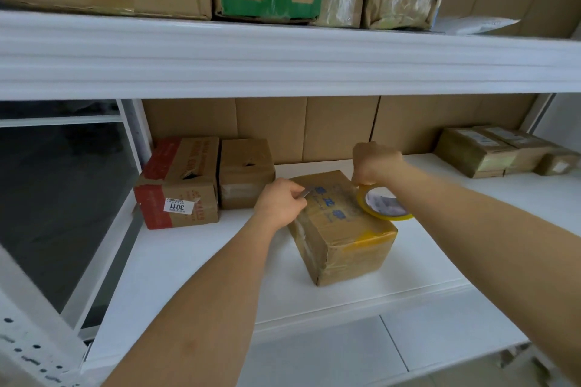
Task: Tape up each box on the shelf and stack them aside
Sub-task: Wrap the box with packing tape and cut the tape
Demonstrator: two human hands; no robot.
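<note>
On the shelf (220,261), hands pinch tape end (306,192) and grip roll (382,203), fingertips hidden.

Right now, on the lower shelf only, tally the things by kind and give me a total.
Cardboard boxes: 6, namely the box being taped, the red-printed box, the plain box beside it, and three taped boxes at the far right.
Tape rolls: 1, the yellow tape roll.
Small metal tools: 1, the blade in the left hand.
Total: 8

White sticker w/ "3011" on red-printed box (179,185) left of left hand (279,201); other print unreadable.
</note>
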